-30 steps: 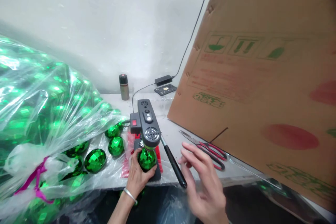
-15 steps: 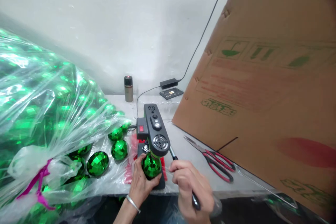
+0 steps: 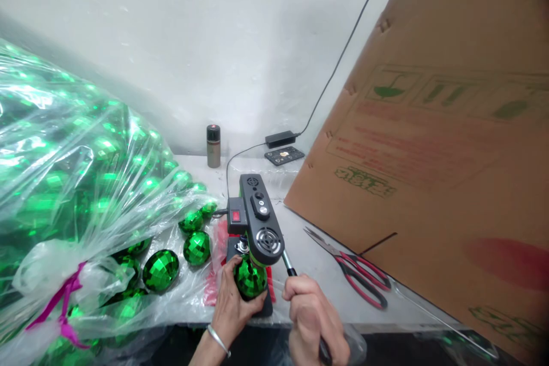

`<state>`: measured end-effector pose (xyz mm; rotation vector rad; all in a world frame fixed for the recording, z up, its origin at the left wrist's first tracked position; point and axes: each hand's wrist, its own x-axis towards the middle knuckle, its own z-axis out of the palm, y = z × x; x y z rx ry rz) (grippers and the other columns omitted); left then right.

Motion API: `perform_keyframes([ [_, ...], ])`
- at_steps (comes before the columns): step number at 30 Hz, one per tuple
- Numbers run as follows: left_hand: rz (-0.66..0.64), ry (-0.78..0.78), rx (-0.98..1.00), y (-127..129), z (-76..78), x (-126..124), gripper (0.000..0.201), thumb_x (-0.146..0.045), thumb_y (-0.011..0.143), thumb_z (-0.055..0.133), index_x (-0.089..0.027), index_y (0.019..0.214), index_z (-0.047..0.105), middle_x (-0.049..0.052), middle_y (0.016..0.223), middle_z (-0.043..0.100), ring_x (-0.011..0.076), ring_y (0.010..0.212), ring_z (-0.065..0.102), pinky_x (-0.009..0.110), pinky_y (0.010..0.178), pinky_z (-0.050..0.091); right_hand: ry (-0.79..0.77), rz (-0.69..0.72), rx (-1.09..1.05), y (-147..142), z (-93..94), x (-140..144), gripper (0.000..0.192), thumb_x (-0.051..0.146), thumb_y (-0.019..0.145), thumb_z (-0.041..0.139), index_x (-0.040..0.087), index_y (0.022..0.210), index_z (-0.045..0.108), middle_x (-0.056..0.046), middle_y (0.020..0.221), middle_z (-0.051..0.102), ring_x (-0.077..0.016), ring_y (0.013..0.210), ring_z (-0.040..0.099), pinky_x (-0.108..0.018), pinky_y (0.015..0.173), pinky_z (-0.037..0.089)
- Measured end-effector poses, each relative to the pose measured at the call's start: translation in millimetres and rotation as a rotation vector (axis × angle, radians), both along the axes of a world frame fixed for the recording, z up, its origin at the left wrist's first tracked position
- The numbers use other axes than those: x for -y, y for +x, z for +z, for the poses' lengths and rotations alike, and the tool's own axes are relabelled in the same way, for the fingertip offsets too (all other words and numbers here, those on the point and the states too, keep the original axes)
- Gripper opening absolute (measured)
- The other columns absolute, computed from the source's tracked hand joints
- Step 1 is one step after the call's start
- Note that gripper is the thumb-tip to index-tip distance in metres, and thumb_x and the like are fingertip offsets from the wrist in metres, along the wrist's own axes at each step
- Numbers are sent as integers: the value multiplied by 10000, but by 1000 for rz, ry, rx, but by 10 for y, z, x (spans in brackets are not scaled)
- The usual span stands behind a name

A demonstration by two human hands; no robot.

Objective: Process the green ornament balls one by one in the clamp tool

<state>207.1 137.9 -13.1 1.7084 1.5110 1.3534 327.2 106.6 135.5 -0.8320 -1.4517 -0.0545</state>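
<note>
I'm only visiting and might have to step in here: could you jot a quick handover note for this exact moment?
Left hand: cupped around a green faceted ball, holding it under the head of the small black press.
Right hand: gripping the press lever.
Loose green balls lie left of the press beside the big clear bag; red scissors lie to the right.
Done: ball seated, lever gripped.
Left: probably pressing the lever; many balls remain.

Bright, even light, glare on plastic bag point(image 3: 64, 171)
</note>
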Motion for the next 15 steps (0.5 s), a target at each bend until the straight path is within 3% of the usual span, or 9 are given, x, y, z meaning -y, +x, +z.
perform_keyframes([
  [7,3,-1,-9,-5,-25,2,713,-345,675,820,-158,1306,544,179,1256,714,392,1204,716,597,1027,609,-65,-23,21,-4,27,36,333,122,1067,395,218,758,473,3,731,568,-111,610,538,-263,580,460],
  [15,2,-91,68,5,29,2,726,-360,644,836,-168,1288,560,171,1263,712,395,1219,706,610,1058,584,-20,-2,-1,-7,-16,16,333,106,1053,395,218,754,490,0,707,554,-119,577,533,-264,526,416],
])
